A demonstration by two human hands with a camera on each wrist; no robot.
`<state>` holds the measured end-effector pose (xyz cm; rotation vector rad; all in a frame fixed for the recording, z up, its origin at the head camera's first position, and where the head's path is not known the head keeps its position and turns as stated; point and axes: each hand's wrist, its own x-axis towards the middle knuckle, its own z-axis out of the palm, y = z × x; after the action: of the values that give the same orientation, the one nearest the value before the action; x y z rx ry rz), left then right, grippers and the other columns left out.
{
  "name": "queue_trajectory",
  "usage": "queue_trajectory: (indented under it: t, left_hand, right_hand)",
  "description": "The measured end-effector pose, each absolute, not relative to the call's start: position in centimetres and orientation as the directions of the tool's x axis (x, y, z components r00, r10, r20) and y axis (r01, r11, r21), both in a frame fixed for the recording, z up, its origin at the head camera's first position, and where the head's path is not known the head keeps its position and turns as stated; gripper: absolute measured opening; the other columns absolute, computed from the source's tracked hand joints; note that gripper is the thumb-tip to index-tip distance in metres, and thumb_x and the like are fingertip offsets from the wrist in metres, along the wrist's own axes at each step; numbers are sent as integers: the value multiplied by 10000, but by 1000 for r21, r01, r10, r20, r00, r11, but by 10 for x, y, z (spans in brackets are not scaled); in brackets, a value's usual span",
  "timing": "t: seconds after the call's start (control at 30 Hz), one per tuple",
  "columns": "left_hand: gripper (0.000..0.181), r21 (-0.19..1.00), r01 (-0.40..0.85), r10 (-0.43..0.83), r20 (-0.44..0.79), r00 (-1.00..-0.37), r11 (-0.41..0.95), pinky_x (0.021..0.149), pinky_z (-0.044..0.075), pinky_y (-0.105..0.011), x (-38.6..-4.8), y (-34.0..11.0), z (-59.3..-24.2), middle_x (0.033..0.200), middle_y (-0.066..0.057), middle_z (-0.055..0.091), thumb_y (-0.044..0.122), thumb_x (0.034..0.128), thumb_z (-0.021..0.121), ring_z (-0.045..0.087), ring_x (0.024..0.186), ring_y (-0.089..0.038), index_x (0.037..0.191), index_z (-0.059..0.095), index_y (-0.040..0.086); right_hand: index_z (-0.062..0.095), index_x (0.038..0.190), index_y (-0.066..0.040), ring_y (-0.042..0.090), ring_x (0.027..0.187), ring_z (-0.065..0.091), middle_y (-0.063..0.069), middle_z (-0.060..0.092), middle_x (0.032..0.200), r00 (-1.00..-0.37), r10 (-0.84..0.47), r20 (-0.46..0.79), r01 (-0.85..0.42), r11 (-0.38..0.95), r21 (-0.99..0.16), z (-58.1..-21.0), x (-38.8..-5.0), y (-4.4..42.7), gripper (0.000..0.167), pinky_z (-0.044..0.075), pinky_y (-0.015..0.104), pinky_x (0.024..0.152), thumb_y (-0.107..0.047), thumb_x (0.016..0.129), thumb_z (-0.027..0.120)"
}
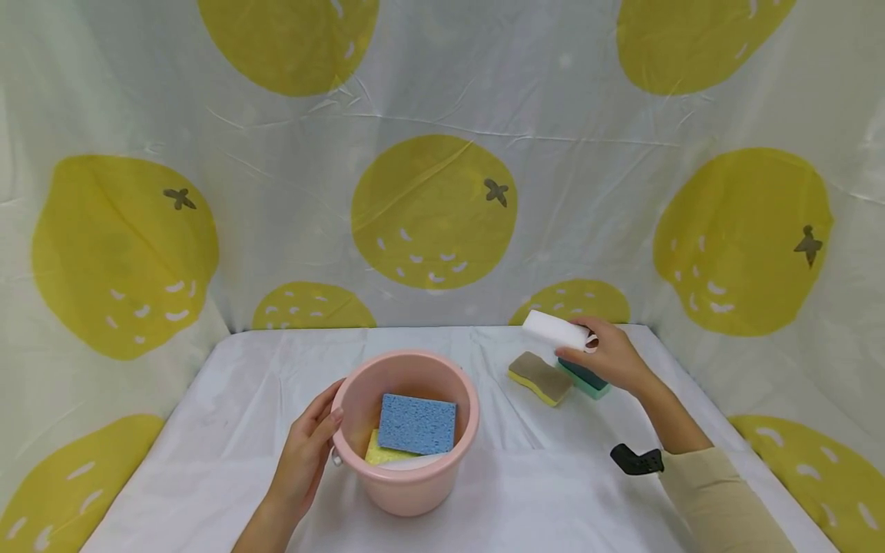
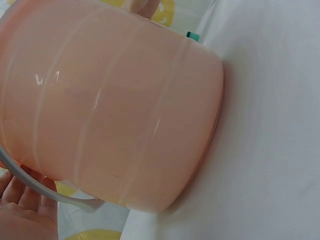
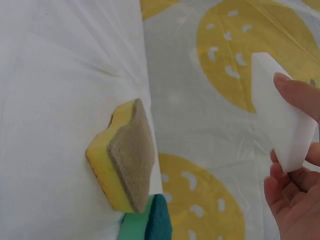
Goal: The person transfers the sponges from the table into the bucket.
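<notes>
My right hand pinches a white sponge block between thumb and fingers, held above the table; the right wrist view shows the same block in the hand. Below it lie a yellow sponge with a brown-grey top and a green sponge with a dark top. My left hand holds the left rim of a pink bucket, thumb over the edge. Inside the bucket are a blue sponge, a yellow sponge and a partly hidden white piece.
A white cloth covers the table. Lemon-patterned curtains hang at the back and both sides. A grey bucket handle hangs along the bucket's side in the left wrist view. A black band is by the right wrist.
</notes>
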<state>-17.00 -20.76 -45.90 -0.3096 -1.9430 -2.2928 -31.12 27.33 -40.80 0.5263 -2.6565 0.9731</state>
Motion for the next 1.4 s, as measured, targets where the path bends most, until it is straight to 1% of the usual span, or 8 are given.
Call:
queue_trajectory:
  t: [0.23, 0.4, 0.6, 0.8, 0.93, 1.07, 1.27, 1.4]
  left_hand:
    - [518, 965, 207, 27, 214, -976, -161, 1066, 422, -232, -170, -207, -459, 1585, -98, 433, 161, 1087, 524, 472, 1379, -105, 1574, 397, 38]
    - [514, 964, 211, 27, 218, -976, -159, 1065, 423, -230, -170, -207, -458, 1582, -115, 432, 159, 1087, 522, 478, 1375, -111, 1570, 400, 30]
    - [509, 965, 208, 26, 214, -976, -162, 1058, 426, -225, -169, -207, -458, 1585, -136, 416, 154, 1086, 522, 482, 1366, -102, 1566, 407, 28]
    - [510, 966, 201, 25, 208, -978, -164, 1056, 422, -214, -168, -207, -458, 1580, -119, 418, 154, 1086, 523, 478, 1365, -89, 1567, 405, 32]
    - [510, 966, 205, 23, 211, -977, -158, 1055, 423, -214, -169, -207, -457, 1584, -129, 416, 161, 1086, 527, 477, 1368, -92, 1565, 406, 31]
    - [506, 964, 213, 23, 220, -975, -159, 1058, 421, -217, -170, -206, -457, 1589, -145, 411, 152, 1087, 519, 474, 1373, -100, 1564, 405, 26]
    - [509, 966, 203, 27, 210, -977, -160, 1054, 422, -211, -168, -206, -457, 1585, -125, 410, 164, 1087, 519, 472, 1370, -93, 1567, 404, 36]
    - [508, 965, 204, 25, 211, -977, -163, 1059, 419, -215, -169, -206, -457, 1587, -128, 408, 160, 1089, 516, 468, 1375, -95, 1567, 402, 32]
  right_hand:
    - [570, 1362, 80, 349, 1001, 626, 234, 634, 1249, -868, -300, 395, -478, 719, -505, -401, -310, 256, 671, 561, 511, 846, -316, 891, 838]
    - [593, 1342, 79, 353, 1018, 620, 234, 640, 1249, -849, -327, 416, -515, 693, -505, -397, -308, 246, 648, 550, 538, 870, -290, 876, 852]
    - [626, 1322, 52, 322, 1013, 622, 188, 661, 1235, -825, -363, 433, -557, 651, -515, -393, -306, 230, 615, 539, 501, 864, -287, 865, 859]
    - [639, 1331, -1, 288, 1011, 624, 123, 667, 1223, -822, -388, 418, -568, 626, -535, -386, -302, 215, 636, 545, 463, 843, -340, 846, 873]
    - [649, 1315, -22, 263, 993, 620, 87, 675, 1205, -798, -422, 430, -600, 620, -505, -377, -296, 206, 622, 542, 449, 819, -354, 840, 877]
    - [660, 1292, -25, 236, 981, 615, 75, 675, 1206, -768, -456, 449, -638, 601, -481, -371, -291, 196, 604, 540, 447, 833, -324, 822, 892]
    - [649, 1308, -42, 223, 1021, 576, 76, 644, 1232, -737, -500, 456, -676, 573, -464, -366, -279, 177, 620, 539, 465, 843, -336, 818, 888]
    - [642, 1322, -62, 207, 1039, 571, 53, 638, 1255, -702, -540, 464, -712, 528, -463, -361, -269, 164, 620, 544, 469, 839, -336, 821, 884]
